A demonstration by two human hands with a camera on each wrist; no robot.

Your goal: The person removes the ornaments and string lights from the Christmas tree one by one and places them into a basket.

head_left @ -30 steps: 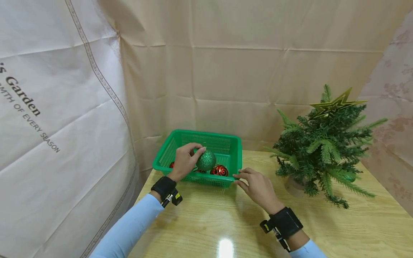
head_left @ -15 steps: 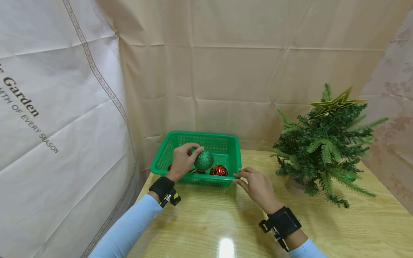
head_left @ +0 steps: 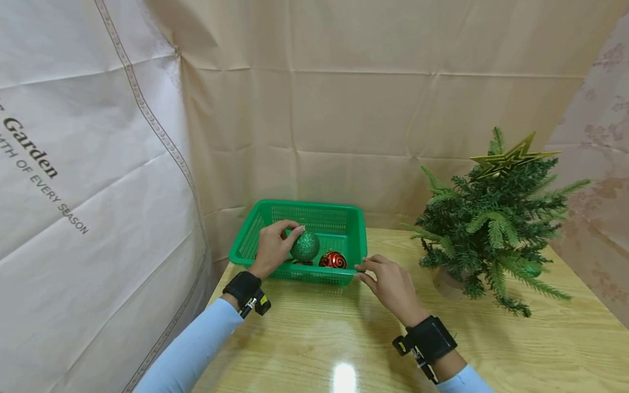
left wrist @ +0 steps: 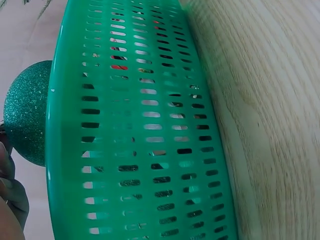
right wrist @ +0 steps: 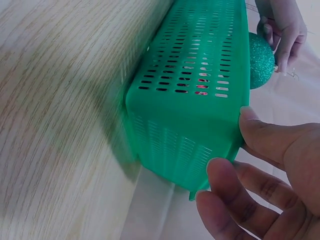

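My left hand (head_left: 273, 246) pinches a glittery green bauble (head_left: 306, 246) by its cap, between thumb and fingertips. The bauble hangs over the inside of a green plastic basket (head_left: 314, 203). In the left wrist view the same bauble (left wrist: 27, 112) shows partly above the basket's rim. A shiny red bauble (head_left: 333, 259) with a gold swirl sits in the basket. More red partly shows below the green bauble. My right hand (head_left: 390, 286) grips the rim at the front right corner; in the right wrist view its thumb and a finger lie on either side of that rim.
A small artificial Christmas tree (head_left: 491, 234) stands at the right of the wooden table (head_left: 304, 338), with a gold star (head_left: 513, 159) near its top. A beige cloth (head_left: 363, 120) hangs behind the basket, and a white printed cloth (head_left: 98, 164) hangs on the left.
My left hand has moved a little to the left with the green bauble, which sits slightly lower over the basket. The right hand stays at the corner of the basket.
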